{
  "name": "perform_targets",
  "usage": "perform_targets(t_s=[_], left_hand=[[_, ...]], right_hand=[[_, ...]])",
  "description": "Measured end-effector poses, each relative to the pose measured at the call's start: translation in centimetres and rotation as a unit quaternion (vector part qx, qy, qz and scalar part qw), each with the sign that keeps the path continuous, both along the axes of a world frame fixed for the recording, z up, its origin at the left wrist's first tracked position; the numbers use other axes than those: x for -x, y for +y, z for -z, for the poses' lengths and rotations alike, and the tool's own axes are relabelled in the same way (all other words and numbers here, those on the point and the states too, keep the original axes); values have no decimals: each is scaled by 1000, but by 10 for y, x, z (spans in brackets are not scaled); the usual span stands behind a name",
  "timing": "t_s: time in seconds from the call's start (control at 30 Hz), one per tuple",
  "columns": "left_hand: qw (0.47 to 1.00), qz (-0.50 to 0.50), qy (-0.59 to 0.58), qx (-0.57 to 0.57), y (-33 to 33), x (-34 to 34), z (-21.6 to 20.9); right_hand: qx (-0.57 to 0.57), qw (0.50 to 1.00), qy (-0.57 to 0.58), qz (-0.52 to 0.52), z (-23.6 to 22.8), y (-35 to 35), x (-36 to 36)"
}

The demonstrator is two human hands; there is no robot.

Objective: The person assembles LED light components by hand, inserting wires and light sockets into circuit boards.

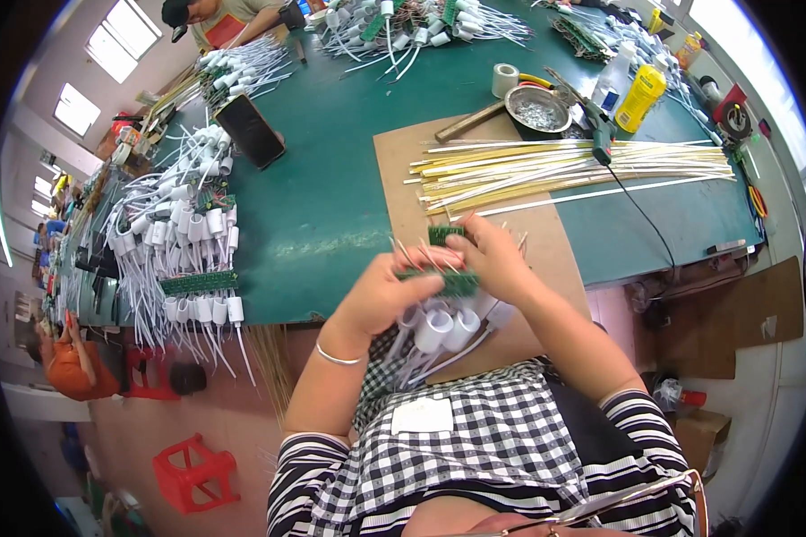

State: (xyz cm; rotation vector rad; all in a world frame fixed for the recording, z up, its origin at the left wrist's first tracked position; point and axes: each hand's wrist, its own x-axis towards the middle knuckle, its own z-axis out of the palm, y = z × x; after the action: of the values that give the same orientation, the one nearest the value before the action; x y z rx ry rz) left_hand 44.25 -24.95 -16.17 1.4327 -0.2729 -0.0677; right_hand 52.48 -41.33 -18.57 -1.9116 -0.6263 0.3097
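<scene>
My left hand (pixel 378 294) is closed round a green circuit board (pixel 459 285), its thumb lying along the board's face. Thin wires stick up between the fingers. My right hand (pixel 497 259) is closed just beside it, thumb and fingers pinching at a smaller green board piece (pixel 445 234). Whether the two green pieces are joined is hidden by my fingers. Below the hands, several white cylindrical caps (pixel 434 330) with white cables hang over my checked apron (pixel 475 421).
White and yellow strips (pixel 573 170) lie on brown cardboard (pixel 398 170). A green-handled soldering iron (pixel 603 139), metal bowl (pixel 537 109) and yellow bottle (pixel 642 94) stand beyond. Left are a phone (pixel 251 132) and piled capped cables (pixel 192 224). A red stool (pixel 195 473) stands on the floor; another person (pixel 219 22) sits far left.
</scene>
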Motion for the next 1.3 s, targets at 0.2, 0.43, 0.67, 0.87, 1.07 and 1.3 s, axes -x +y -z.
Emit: perform_targets(t_s=[0.2,0.43,0.67,0.87,1.07,1.3], left_hand=[[954,-108,143,239,18,-4,1],[973,-162,91,139,9,-18,6],[978,-151,56,135,25,-17,-2],[970,-218,95,-50,96,-51,-20],[913,-81,80,-392,78,-93,20],[991,72,110,35,11,-50,-14]], right_hand=[[-173,937,299,53,-13,-2,-8],[-218,916,338,8,-17,7,5],[-251,914,319,-15,-26,10,6],[-256,898,359,0,-20,0,-11],[-270,887,366,-76,-33,3,11],[-247,893,358,-117,-41,10,-9]])
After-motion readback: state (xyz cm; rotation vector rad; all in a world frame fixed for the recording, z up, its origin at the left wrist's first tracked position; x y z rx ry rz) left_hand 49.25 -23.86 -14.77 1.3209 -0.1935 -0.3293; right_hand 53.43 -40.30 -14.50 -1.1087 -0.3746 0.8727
